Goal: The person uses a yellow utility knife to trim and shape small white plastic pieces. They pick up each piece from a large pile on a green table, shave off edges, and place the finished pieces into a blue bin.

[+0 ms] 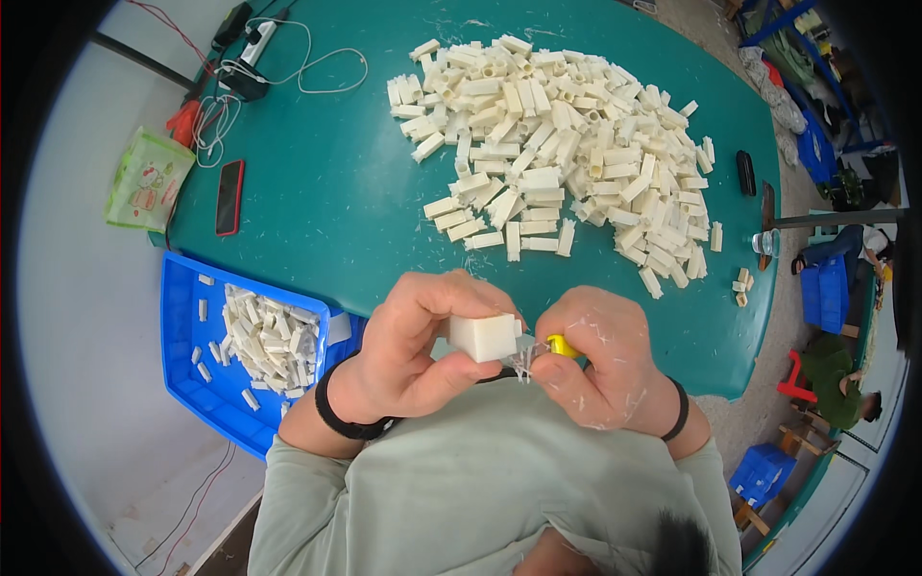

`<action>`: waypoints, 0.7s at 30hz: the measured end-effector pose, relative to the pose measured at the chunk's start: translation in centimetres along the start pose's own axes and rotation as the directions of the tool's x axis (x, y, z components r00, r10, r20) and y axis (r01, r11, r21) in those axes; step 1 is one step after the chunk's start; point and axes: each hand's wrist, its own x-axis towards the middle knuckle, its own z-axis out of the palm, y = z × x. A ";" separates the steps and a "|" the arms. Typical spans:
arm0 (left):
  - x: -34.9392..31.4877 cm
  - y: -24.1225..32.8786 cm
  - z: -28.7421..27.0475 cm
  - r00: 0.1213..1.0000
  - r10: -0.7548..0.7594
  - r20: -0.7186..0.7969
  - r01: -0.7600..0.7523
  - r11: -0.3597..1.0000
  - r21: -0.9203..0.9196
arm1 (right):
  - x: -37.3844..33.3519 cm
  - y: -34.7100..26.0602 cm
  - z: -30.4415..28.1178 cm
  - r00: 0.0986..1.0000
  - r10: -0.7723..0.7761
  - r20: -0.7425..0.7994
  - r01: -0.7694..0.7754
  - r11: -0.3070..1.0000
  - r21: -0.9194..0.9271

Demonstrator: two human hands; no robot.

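Close to my body, my left hand (pixel 415 350) grips a cream-white rectangular plastic part (pixel 482 338) between thumb and fingers. Closed around a small tool with a yellow handle (pixel 565 347) is my right hand (pixel 607 357); its working end is too small to make out. The tool is at the right end of the part, where thin white plastic shavings (pixel 522 362) hang between the two hands. More shavings cling to my right fingers and wrist. Beyond my hands, a large pile of similar cream plastic parts (pixel 547 144) covers much of the green table (pixel 327 182).
At my left, a blue bin (pixel 179 360) holds many white parts. A phone (pixel 230 198), a power strip (pixel 257 43) with cables and a green bag (pixel 146 180) lie at the table's left. A black object (pixel 745 174) and a clear cup (pixel 765 243) are near its right edge.
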 end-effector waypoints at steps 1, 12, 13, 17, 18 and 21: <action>-0.1 0.0 0.0 1.000 -0.014 0.004 0.015 1.000 -0.011 | 0.0 0.1 0.0 1.000 -0.004 0.000 0.004 1.000 -0.014; -0.8 0.2 -0.4 0.995 -0.093 0.043 0.096 0.991 -0.096 | 0.5 0.5 -0.3 1.000 0.015 -0.016 -0.018 0.984 -0.179; -0.8 0.4 -0.4 0.989 -0.096 0.110 0.108 0.989 -0.103 | 0.5 0.7 -0.2 0.998 0.043 -0.054 -0.053 0.979 -0.198; -0.7 0.6 -0.6 0.988 -0.088 0.126 0.108 0.981 -0.163 | 0.5 -0.1 -0.5 0.985 0.166 -0.043 -0.170 0.980 -0.104; -0.5 0.5 -0.7 0.994 -0.079 0.074 0.091 0.978 -0.185 | 0.5 -0.2 -0.4 0.980 0.194 -0.034 -0.195 0.979 -0.050; -0.6 1.0 -0.3 0.985 -0.166 -0.047 0.156 0.974 -0.164 | 0.3 -0.6 -0.3 0.969 0.249 0.002 -0.248 0.966 0.066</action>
